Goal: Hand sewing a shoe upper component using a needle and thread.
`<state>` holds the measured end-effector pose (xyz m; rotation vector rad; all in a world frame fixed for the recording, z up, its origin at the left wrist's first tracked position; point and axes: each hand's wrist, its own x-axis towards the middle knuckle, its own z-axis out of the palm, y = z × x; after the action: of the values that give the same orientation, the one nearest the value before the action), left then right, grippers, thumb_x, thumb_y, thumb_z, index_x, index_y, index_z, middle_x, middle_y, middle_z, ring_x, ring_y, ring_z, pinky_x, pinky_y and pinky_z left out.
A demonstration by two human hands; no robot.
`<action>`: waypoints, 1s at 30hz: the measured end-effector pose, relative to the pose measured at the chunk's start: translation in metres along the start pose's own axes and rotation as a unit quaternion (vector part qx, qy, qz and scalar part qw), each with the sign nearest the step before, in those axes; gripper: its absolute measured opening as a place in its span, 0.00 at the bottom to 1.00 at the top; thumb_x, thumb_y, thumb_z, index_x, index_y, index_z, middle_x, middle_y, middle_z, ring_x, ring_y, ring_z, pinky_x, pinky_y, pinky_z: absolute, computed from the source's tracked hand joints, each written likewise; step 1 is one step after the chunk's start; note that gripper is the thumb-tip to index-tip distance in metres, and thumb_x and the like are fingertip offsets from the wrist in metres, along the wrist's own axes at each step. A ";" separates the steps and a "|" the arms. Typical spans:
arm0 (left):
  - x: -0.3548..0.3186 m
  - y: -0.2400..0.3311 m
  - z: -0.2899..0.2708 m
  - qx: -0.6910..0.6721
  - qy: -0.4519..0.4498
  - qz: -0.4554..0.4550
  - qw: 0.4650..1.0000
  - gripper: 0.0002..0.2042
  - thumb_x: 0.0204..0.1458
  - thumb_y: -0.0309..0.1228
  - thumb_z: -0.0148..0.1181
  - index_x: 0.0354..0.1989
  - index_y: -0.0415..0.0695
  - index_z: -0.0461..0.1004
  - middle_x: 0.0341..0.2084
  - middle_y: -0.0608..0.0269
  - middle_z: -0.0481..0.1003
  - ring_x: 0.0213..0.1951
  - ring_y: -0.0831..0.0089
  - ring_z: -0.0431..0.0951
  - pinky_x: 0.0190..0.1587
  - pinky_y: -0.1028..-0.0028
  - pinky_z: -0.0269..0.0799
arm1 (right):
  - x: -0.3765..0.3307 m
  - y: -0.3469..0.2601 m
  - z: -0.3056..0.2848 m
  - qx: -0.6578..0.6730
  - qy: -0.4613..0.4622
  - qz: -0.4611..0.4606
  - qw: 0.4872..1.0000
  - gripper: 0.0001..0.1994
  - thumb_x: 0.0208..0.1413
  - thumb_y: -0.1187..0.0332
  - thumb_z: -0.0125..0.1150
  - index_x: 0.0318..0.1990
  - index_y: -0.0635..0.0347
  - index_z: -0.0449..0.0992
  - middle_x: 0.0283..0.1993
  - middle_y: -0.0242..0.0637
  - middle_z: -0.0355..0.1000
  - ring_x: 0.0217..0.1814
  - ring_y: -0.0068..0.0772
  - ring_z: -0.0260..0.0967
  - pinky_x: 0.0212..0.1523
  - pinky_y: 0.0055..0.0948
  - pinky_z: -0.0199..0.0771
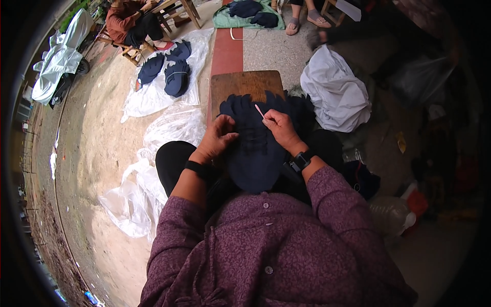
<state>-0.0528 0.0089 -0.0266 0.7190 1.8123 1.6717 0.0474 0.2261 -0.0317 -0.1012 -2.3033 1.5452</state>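
Observation:
A dark navy fabric piece with a scalloped far edge (253, 138) lies across my lap and onto a small wooden stool (245, 84). My left hand (217, 138) presses down on the fabric's left side, fingers curled on it. My right hand (279, 128) pinches a thin pink stick-like tool (259, 111) above the fabric's upper middle. Both wrists carry dark bands. My purple patterned sleeves come in from the lower edge.
Clear plastic sheets (153, 153) lie on the ground at my left, with a pile of navy pieces (171, 69) farther off. A white sack (335, 92) sits at the right. Other people sit at the top left (130, 23) and top centre (307, 18).

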 end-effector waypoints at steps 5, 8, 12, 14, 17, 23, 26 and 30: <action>0.001 -0.010 -0.005 0.071 -0.007 0.026 0.997 0.16 0.43 0.15 0.58 0.41 0.41 0.66 0.30 0.68 0.65 0.35 0.78 0.67 0.40 0.77 0.66 | -0.006 -0.002 -0.006 0.080 -0.010 0.075 0.994 0.04 0.57 0.74 0.55 0.30 0.62 0.70 0.25 0.28 0.66 0.27 0.16 0.59 0.31 0.20 0.62; -0.003 -0.007 -0.007 0.120 -0.008 0.028 0.992 0.17 0.42 0.17 0.58 0.42 0.40 0.67 0.32 0.65 0.67 0.35 0.75 0.69 0.41 0.76 0.68 | -0.012 -0.007 -0.004 0.106 -0.013 0.033 0.994 0.04 0.59 0.74 0.54 0.31 0.61 0.71 0.27 0.27 0.67 0.28 0.15 0.60 0.32 0.19 0.63; -0.004 0.003 -0.001 0.170 0.001 0.061 0.984 0.17 0.42 0.18 0.58 0.44 0.39 0.68 0.36 0.57 0.71 0.40 0.66 0.75 0.47 0.71 0.70 | -0.016 -0.009 0.000 0.054 -0.010 0.004 0.999 0.04 0.59 0.75 0.53 0.31 0.62 0.70 0.28 0.30 0.68 0.28 0.20 0.62 0.32 0.23 0.65; -0.005 0.003 -0.002 0.177 -0.001 0.053 0.983 0.18 0.42 0.18 0.58 0.44 0.39 0.69 0.38 0.55 0.72 0.43 0.65 0.75 0.48 0.70 0.70 | -0.015 -0.010 0.004 0.026 -0.005 -0.025 0.999 0.04 0.58 0.75 0.53 0.30 0.63 0.69 0.27 0.32 0.67 0.27 0.24 0.63 0.32 0.25 0.65; -0.006 0.003 -0.002 0.187 -0.002 0.045 0.981 0.18 0.42 0.18 0.58 0.45 0.38 0.69 0.39 0.53 0.72 0.45 0.63 0.76 0.50 0.69 0.70 | -0.013 -0.014 0.007 -0.101 -0.013 -0.096 0.990 0.04 0.56 0.77 0.54 0.30 0.64 0.67 0.26 0.38 0.65 0.27 0.36 0.65 0.31 0.29 0.65; -0.004 -0.009 -0.002 0.175 0.002 0.033 0.984 0.19 0.41 0.17 0.57 0.46 0.38 0.70 0.40 0.54 0.73 0.45 0.64 0.77 0.51 0.70 0.71 | -0.010 -0.017 0.008 -0.120 -0.050 -0.078 0.989 0.05 0.56 0.73 0.54 0.31 0.61 0.65 0.28 0.46 0.67 0.34 0.53 0.68 0.34 0.42 0.67; -0.003 -0.009 0.000 0.163 -0.002 0.041 0.986 0.20 0.41 0.16 0.57 0.46 0.38 0.70 0.40 0.55 0.74 0.45 0.64 0.77 0.50 0.70 0.71 | -0.011 -0.011 0.008 -0.133 -0.048 -0.085 0.986 0.06 0.56 0.72 0.54 0.31 0.61 0.64 0.28 0.46 0.67 0.33 0.54 0.68 0.33 0.43 0.67; -0.002 -0.013 -0.003 0.147 -0.002 0.030 0.989 0.21 0.40 0.16 0.57 0.47 0.37 0.69 0.40 0.54 0.74 0.46 0.64 0.77 0.51 0.71 0.71 | -0.012 -0.007 0.008 -0.131 -0.048 -0.078 0.987 0.05 0.58 0.75 0.52 0.30 0.62 0.65 0.22 0.42 0.62 0.25 0.40 0.65 0.31 0.32 0.65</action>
<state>-0.0537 0.0044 -0.0395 0.9072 2.0781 1.4512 0.0575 0.2134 -0.0310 0.0853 -2.5142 1.1901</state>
